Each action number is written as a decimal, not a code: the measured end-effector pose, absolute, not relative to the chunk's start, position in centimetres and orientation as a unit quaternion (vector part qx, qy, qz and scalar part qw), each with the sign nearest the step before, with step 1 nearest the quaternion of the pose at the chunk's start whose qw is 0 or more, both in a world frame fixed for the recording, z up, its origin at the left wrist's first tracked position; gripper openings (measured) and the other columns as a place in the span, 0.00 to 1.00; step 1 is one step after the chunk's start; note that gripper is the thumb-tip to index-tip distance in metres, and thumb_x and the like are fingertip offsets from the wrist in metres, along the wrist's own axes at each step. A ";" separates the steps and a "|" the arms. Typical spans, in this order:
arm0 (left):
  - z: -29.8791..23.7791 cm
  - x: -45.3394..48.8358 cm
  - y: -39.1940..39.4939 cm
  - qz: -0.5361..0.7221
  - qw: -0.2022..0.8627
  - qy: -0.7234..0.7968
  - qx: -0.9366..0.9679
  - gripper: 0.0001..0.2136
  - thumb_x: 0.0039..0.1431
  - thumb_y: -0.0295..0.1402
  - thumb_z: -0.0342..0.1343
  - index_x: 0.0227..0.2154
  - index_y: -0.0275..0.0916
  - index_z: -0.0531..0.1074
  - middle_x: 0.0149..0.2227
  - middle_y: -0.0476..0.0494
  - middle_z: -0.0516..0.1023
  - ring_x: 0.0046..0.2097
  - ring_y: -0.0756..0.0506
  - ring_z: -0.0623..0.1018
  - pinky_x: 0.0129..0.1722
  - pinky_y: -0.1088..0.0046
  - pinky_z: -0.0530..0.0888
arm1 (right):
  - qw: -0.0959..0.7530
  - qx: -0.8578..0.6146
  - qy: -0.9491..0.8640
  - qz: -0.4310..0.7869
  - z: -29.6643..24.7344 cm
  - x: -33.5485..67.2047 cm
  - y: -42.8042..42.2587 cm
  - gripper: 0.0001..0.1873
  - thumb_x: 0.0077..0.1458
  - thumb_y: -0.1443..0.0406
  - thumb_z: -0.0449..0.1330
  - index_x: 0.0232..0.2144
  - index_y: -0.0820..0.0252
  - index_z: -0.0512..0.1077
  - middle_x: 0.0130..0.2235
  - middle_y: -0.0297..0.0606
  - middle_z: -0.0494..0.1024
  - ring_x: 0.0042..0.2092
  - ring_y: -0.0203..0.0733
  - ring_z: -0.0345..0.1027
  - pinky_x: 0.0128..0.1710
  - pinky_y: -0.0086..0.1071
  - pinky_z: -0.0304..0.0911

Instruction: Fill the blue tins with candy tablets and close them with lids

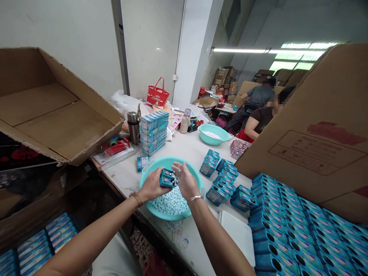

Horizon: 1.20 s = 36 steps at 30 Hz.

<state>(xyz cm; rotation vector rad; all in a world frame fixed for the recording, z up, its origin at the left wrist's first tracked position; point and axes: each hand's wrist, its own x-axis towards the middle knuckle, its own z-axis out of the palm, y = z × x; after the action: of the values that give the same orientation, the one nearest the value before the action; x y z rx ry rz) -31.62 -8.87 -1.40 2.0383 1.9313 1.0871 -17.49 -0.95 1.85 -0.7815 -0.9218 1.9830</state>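
My left hand [152, 187] is wrapped round a pair of small blue printed boxes [166, 178], tilted on their sides over a turquoise basin [192, 168]. Small round pale-blue pellets [169, 201] fill the bottom of that basin. Beside the boxes' right ends, my right hand [186, 181] is open, with its fingers stretched out and the palm turned toward them. Several loose pellets [174, 178] sit between that palm and the boxes; whether they rest on the hand or the boxes I cannot tell. A single blue box [143, 163] lies just behind the basin's left rim.
Stacked box packs [154, 132] and a steel flask [133, 128] stand behind. Rows of open-holed blue boxes [276, 230] fill the right, near a white lid [237, 234]. Cardboard cartons [94, 126] flank both sides. A second basin [214, 135] is near a seated person [257, 122].
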 end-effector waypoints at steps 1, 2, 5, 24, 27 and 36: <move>-1.4 -31.7 -9.0 0.368 0.070 0.642 0.669 0.36 0.42 0.43 0.67 0.54 0.38 0.60 0.49 0.37 0.71 0.50 0.35 0.73 0.49 0.55 0.69 | 0.392 -0.304 -0.365 0.788 1.9 -16.9 -0.5 0.26 0.56 0.44 0.54 0.40 0.58 0.76 0.42 0.42 0.80 0.46 0.44 0.71 0.42 0.34 0.63; -1.3 -31.7 -9.2 0.376 0.081 0.640 0.665 0.37 0.42 0.43 0.67 0.54 0.38 0.60 0.49 0.37 0.71 0.50 0.35 0.73 0.50 0.55 0.69 | 0.391 -0.306 -0.364 0.788 1.8 -16.4 0.0 0.26 0.57 0.44 0.53 0.40 0.57 0.76 0.43 0.41 0.79 0.47 0.44 0.71 0.42 0.34 0.62; -0.9 -31.5 -9.7 0.415 0.135 0.625 0.648 0.37 0.41 0.42 0.68 0.54 0.39 0.59 0.48 0.39 0.72 0.49 0.37 0.73 0.49 0.57 0.70 | 0.410 -0.350 -0.358 0.762 1.1 -15.3 1.6 0.25 0.58 0.45 0.52 0.38 0.57 0.76 0.42 0.41 0.80 0.45 0.43 0.71 0.42 0.35 0.61; -1.4 -30.2 -9.5 0.510 0.283 0.565 0.584 0.36 0.40 0.38 0.70 0.52 0.45 0.59 0.45 0.43 0.74 0.44 0.39 0.76 0.44 0.59 0.75 | 0.443 -0.370 -0.346 0.740 -1.1 -18.7 0.9 0.26 0.54 0.43 0.55 0.34 0.58 0.76 0.29 0.38 0.79 0.33 0.41 0.72 0.32 0.31 0.64; -1.4 -30.3 -9.5 0.523 0.292 0.560 0.573 0.36 0.40 0.38 0.70 0.52 0.44 0.59 0.46 0.42 0.74 0.46 0.38 0.76 0.45 0.60 0.74 | 0.421 -0.369 -0.360 0.746 -0.8 -19.2 0.9 0.27 0.55 0.43 0.54 0.32 0.59 0.76 0.28 0.39 0.78 0.32 0.41 0.71 0.31 0.32 0.64; -0.5 -31.1 -10.7 0.525 0.324 0.557 0.556 0.37 0.38 0.37 0.71 0.52 0.42 0.59 0.46 0.43 0.75 0.47 0.39 0.76 0.47 0.61 0.74 | 0.342 -0.364 -0.413 0.761 -0.9 -18.6 2.2 0.34 0.54 0.38 0.48 0.35 0.59 0.76 0.32 0.41 0.79 0.33 0.42 0.71 0.31 0.33 0.64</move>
<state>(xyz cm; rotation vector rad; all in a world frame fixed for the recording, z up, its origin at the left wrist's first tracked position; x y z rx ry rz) -31.07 -10.74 -0.52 1.4586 1.4605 1.3780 -18.62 2.19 -0.92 -0.9462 -1.0740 1.9793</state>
